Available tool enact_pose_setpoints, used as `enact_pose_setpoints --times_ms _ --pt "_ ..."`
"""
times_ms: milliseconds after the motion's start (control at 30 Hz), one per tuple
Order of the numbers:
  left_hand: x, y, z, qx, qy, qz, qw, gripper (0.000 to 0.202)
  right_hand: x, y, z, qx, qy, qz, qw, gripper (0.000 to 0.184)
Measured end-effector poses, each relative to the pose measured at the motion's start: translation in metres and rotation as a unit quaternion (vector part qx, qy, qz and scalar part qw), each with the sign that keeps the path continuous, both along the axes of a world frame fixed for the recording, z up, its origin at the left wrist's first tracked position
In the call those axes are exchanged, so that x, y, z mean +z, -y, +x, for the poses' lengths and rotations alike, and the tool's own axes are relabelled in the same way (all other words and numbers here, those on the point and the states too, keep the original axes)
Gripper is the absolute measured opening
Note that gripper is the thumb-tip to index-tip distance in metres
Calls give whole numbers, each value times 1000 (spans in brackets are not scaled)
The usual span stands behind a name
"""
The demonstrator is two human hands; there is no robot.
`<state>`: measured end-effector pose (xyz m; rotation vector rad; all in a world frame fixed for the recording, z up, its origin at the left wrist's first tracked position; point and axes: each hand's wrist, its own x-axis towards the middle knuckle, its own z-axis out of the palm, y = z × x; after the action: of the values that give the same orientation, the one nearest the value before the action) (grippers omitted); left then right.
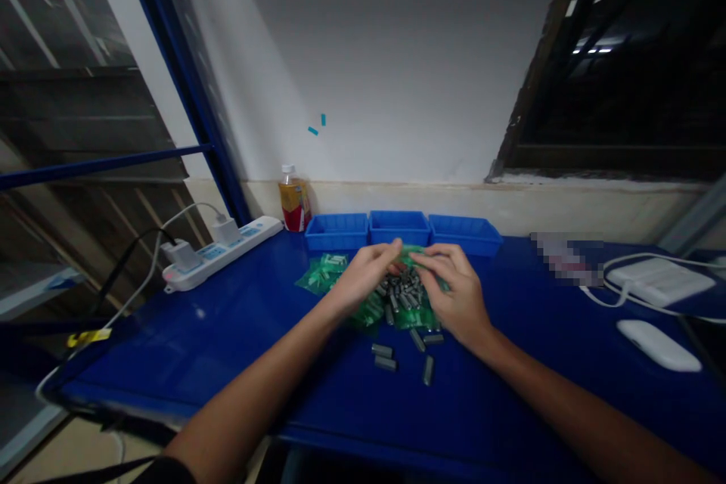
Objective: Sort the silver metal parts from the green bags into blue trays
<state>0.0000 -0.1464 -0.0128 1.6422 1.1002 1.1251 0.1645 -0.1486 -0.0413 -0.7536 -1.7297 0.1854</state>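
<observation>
On the blue table (pixel 238 348) lies a heap of small grey metal cylinders (pixel 402 295) among green plastic bags (pixel 324 272). My left hand (pixel 366 276) and my right hand (pixel 457 291) meet over the far side of the heap, fingers pinched together on a green bag (pixel 409 255) between them. Several loose cylinders (pixel 386 357) lie nearer to me on the table.
Three blue bins (pixel 400 229) stand in a row at the wall. A drink bottle (pixel 293 200) and a white power strip (pixel 221 251) with plugs are at the left. White devices (pixel 658 344) with cables lie at the right.
</observation>
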Motion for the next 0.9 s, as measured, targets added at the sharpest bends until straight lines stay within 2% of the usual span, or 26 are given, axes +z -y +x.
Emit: enact_pose_setpoints --times_ms 67,100,200,267,333,400,433,500,600,700,767,800,900 --pt "-1 -9 5 -2 46 0 999 33 0 1 -2 5 18 19 1000 21" --pt "-1 -14 6 2 58 27 998 27 2 1 -3 7 19 10 1000 21" --pt "0 -25 10 47 11 187 981 17 7 -3 -1 14 -31 -89 995 27" --pt "1 -28 11 63 -75 310 946 13 12 -7 3 33 -106 -193 975 36" --pt "0 -27 10 49 -164 400 901 21 15 -11 7 70 -170 -286 940 43" --pt "-4 -22 10 27 -231 446 864 30 16 -14 11 88 -201 -327 919 41" --pt "-7 -19 9 19 -253 453 855 31 16 -15 13 81 -203 -324 921 39" --pt "-13 -13 9 14 -264 435 861 27 13 -16 15 39 -172 -276 945 34" --pt "-18 -8 10 33 -220 339 914 22 7 -14 19 -31 -38 -134 990 28" --pt "-17 -10 11 51 -129 197 971 44 0 -11 21 -45 82 -18 995 25" --pt "-14 -15 12 46 -93 137 985 49 -3 -11 19 -34 115 13 993 30" --pt "-11 -19 12 43 -89 129 987 45 -3 -11 17 -31 120 18 992 32" --pt "1 -37 11 41 -99 165 980 29 5 -19 8 -21 70 -30 997 32"
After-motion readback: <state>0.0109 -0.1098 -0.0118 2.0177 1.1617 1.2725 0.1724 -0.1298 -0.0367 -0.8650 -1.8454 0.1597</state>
